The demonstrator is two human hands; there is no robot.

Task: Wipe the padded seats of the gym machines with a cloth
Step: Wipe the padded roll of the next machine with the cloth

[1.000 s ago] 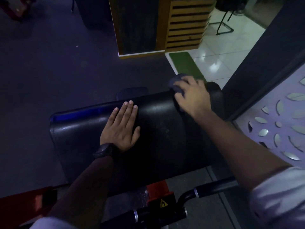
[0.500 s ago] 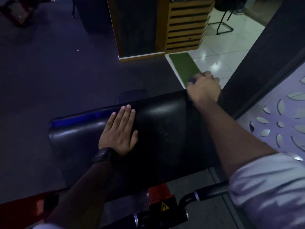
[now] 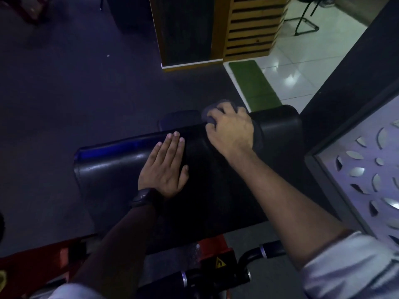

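Black seat pad (image 3: 112, 169): glossy vinyl, wide, rounded over at the far edge, blue glare along the far-left rim. Dark grey cloth (image 3: 207, 115): bunched, pressed on the pad's far edge right of centre (mostly hidden under the right hand (image 3: 231, 130); only folds at the fingertips and outer side show).

Single view, worn on the head; it looked forward and steeply down onto the padded seat (image 3: 112, 169) from just behind it; the seat lay near, filling mid-frame. The dark floor (image 3: 64, 93) beyond occupied the upper field.
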